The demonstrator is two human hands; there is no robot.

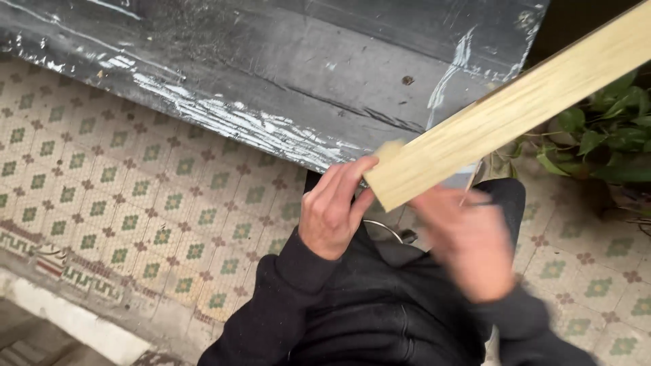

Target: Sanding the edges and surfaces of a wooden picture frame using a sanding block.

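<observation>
1. The left hand (330, 211) is curled, its fingers bent around the near end of a pale wooden plank (508, 112), with the fingertips pressing on the cut corner.
2. The right hand (468, 240) sits just below the same end of the plank. It is smeared by motion blur, so I cannot tell whether it is spread or gripping, nor whether it touches the wood.
3. The plank is held in the air above the person's lap. Its long axis runs on a diagonal: the near end is low at the middle of the view, by the hands, and the far end points up and to the right, leaving the frame at the upper right corner. The broad, grained face is turned upward towards the camera.
4. Both forearms are in black sleeves (285, 305), and dark clothing fills the lower middle of the view.
5. Behind the plank lies a dark, scuffed worktop (271, 74) with white scratches along its near edge.
6. Below is a tiled floor (115, 196) patterned in cream and green.
7. At the right, green leafy plants (603, 129) stand near the plank's far half.
</observation>
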